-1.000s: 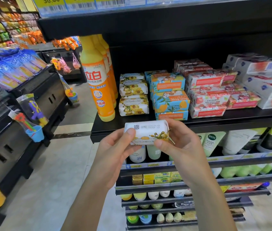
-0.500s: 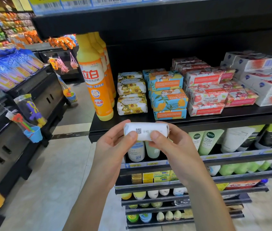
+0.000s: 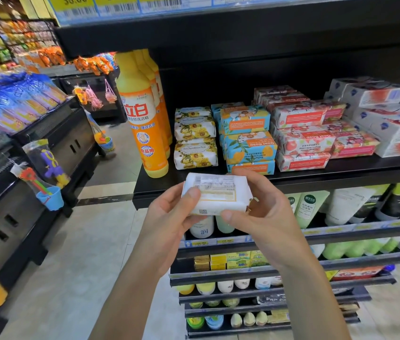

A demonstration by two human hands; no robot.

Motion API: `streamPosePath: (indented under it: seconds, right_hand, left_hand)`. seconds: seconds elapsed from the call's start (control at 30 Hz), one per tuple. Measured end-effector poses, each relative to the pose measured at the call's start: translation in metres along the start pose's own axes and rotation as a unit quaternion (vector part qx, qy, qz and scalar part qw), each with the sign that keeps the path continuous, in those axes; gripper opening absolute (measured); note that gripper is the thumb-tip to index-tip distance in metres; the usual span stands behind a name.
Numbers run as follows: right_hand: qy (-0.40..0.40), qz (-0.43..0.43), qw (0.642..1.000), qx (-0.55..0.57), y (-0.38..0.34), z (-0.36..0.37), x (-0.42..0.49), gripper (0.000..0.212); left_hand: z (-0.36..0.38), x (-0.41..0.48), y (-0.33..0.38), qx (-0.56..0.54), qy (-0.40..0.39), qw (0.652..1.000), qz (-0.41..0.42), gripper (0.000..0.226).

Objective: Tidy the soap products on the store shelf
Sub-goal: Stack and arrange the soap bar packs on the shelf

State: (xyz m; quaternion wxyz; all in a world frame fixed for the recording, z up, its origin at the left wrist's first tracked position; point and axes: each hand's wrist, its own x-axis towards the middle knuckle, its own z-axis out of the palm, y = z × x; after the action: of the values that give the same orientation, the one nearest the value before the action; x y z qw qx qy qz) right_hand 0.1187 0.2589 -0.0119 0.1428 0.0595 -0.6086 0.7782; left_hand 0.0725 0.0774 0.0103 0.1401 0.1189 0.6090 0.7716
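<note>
I hold a white wrapped soap bar (image 3: 216,193) in front of the black shelf (image 3: 341,171), its printed back label facing me. My left hand (image 3: 169,217) grips its left end with the thumb on top. My right hand (image 3: 260,209) grips its right end, thumb on the near edge. On the shelf behind stand stacked yellow-flower soap bars (image 3: 195,138), blue goat soap bars (image 3: 248,138), red and pink soap bars (image 3: 304,128) and white soap boxes (image 3: 385,119).
Tall orange detergent bottles (image 3: 145,114) stand at the shelf's left end. Lower shelves hold tubes and bottles (image 3: 316,207). A dark display unit with hanging toys (image 3: 47,168) lines the aisle on the left, with tiled floor (image 3: 83,241) between.
Both hands have turned the soap bar over, from its flowered front to its side and now its white labelled back, keeping it in front of the shelf edge.
</note>
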Motion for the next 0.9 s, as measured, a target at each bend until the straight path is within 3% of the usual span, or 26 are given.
streamPosePath:
  seconds: [0.27,0.53,0.9]
  right_hand:
    - [-0.023,0.022,0.999,0.009,-0.0034,0.0053,0.0020,0.076]
    - [0.043,0.084,0.995,0.014,-0.0023,0.0097,0.0053,0.054]
    - [0.070,0.064,0.995,0.002,0.0016,0.0094,0.0050,0.047]
  left_hand:
    - [-0.0032,0.0009,-0.0023,0.022,0.008,1.000,-0.003,0.052]
    - [-0.0032,0.0010,-0.0047,0.039,0.019,0.999,0.016,0.060]
    - [-0.0034,0.0036,-0.0065,0.020,0.016,1.000,0.016,0.067]
